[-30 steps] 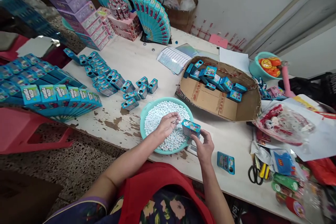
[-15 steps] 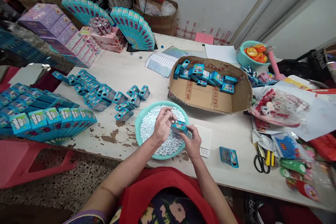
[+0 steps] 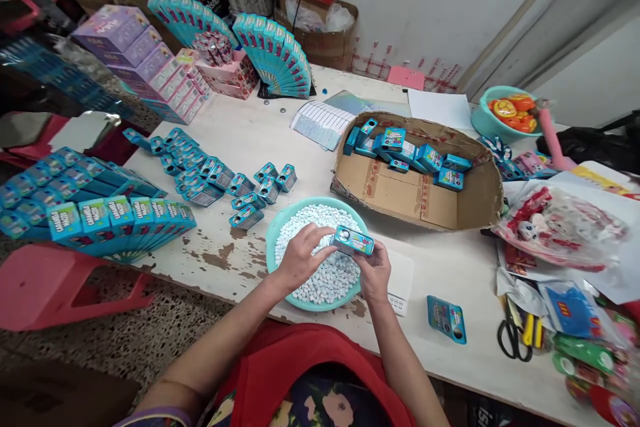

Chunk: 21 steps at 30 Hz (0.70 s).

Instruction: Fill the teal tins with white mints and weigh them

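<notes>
Above the turquoise basin (image 3: 273, 240) of white candies (image 3: 320, 283), I hold a small blue candy box (image 3: 354, 240) with its printed narrow face turned up. White shows in the round hole at its left end. My right hand (image 3: 375, 270) grips the right end from below, fingers closed. At the left end, the thumb and forefinger of my left hand (image 3: 301, 259) close against the box's edges; its other fingers are partly hidden. A cardboard tray (image 3: 387, 197) behind the basin contains several similar blue boxes (image 3: 393, 139). More blue boxes (image 3: 200, 173) stand in rows to the left.
A white device (image 3: 400, 273) lies partly under my right hand. Right of it are a flat blue packet (image 3: 447, 319), black scissors (image 3: 513, 337) and a plastic bag of toys (image 3: 560, 227). Fanned display boxes (image 3: 120, 220) occupy the left edge, near a red stool (image 3: 55, 287).
My left hand has moved down from above the hole to the box's left end. The box has been raised and turned so its printed face and hole show. The view has shifted slightly left.
</notes>
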Each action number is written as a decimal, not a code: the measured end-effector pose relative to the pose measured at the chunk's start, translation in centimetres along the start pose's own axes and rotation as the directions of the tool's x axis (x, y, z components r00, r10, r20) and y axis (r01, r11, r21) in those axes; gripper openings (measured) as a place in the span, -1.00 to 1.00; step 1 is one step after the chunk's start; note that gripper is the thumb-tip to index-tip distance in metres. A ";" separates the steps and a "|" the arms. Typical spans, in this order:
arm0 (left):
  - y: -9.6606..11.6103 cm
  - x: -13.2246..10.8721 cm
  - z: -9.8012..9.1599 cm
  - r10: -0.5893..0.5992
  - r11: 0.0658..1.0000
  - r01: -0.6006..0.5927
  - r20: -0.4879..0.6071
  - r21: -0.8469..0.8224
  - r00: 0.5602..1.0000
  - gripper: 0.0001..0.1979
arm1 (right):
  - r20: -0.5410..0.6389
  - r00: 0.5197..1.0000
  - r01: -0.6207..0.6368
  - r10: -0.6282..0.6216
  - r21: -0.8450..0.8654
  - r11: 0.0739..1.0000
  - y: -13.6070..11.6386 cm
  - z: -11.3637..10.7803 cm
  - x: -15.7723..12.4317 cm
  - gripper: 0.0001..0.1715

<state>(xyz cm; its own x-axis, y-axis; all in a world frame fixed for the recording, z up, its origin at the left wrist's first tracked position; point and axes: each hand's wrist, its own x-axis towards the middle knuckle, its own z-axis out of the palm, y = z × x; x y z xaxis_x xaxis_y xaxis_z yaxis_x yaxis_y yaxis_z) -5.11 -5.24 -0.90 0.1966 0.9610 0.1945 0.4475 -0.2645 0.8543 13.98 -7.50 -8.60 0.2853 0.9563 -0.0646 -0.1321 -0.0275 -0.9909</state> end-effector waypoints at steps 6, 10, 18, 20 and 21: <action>-0.6 -0.8 -0.9 0.079 0.975 -0.069 -0.038 0.210 0.996 -0.69 | 0.100 0.994 -0.043 0.032 0.103 0.994 0.2 3.1 0.8 -0.47; -0.5 -1.8 -2.9 0.146 0.831 -0.118 -0.007 0.544 0.989 -0.76 | 0.252 0.966 -0.072 0.050 0.078 0.994 0.2 6.2 -0.3 -0.49; -3.5 -8.0 -12.3 -0.424 0.543 0.482 -0.271 0.687 0.864 -0.64 | 0.071 0.943 0.312 -0.326 -0.538 0.783 -1.9 -1.7 -0.4 -0.23; -6.3 -9.0 -14.7 -0.617 0.271 0.679 -0.419 0.682 0.667 -0.57 | -0.185 0.876 0.190 -0.445 -0.716 0.672 -1.9 -8.5 -0.2 -0.21; -8.0 -9.2 -15.6 -0.669 0.144 0.726 -0.474 0.673 0.572 -0.54 | -0.304 0.835 0.068 -0.458 -0.770 0.635 -1.8 -12.0 -0.4 -0.24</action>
<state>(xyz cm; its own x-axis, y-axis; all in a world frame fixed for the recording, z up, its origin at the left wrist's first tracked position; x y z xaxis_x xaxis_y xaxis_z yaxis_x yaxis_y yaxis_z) -24.11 -10.67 -2.05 -0.6009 0.7649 -0.2318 0.7937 0.6053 -0.0602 25.53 -11.38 -8.17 0.5874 0.7228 0.3642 0.6661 -0.1761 -0.7247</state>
